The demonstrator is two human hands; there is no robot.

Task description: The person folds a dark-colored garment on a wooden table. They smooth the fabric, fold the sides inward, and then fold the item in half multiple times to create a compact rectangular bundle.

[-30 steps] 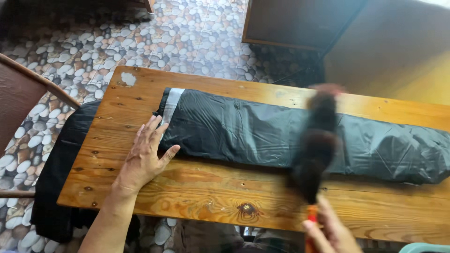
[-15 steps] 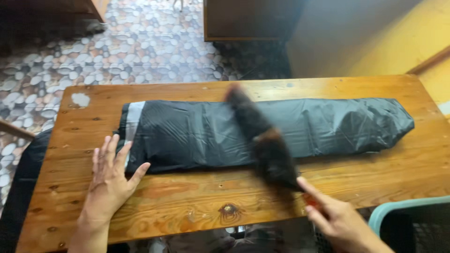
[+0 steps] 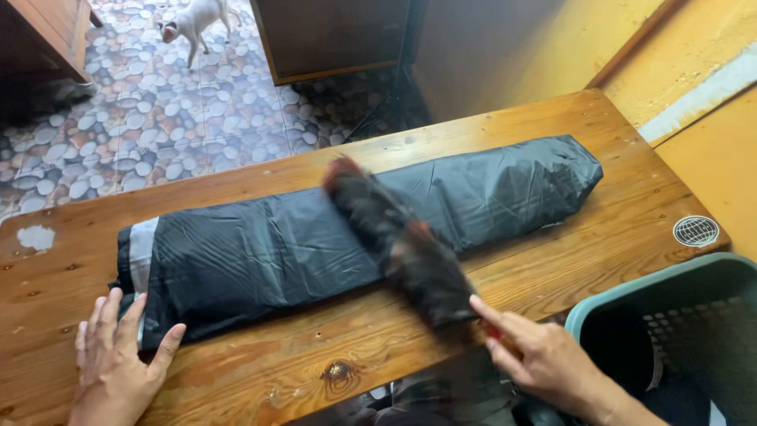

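Note:
A long black plastic-wrapped bundle (image 3: 260, 244) with a grey band at its left end lies lengthwise on the wooden table (image 3: 552, 260). My left hand (image 3: 118, 359) rests flat on the table at the bundle's left end, fingers spread, the fingertips touching the plastic. My right hand (image 3: 536, 355) grips the handle of a dark feather duster (image 3: 398, 241). The duster lies diagonally across the middle of the bundle, blurred by motion, its tip toward the far side.
A teal plastic basket (image 3: 670, 315) stands at the table's near right corner. A round sticker (image 3: 695, 230) is on the table's right end. A small white animal (image 3: 193, 20) walks on the pebble-patterned floor beyond. A yellow wall is on the right.
The duster has swept left across the bundle and tilted from upright to diagonal. My left hand has slid down to the bundle's left end as my view shifted right.

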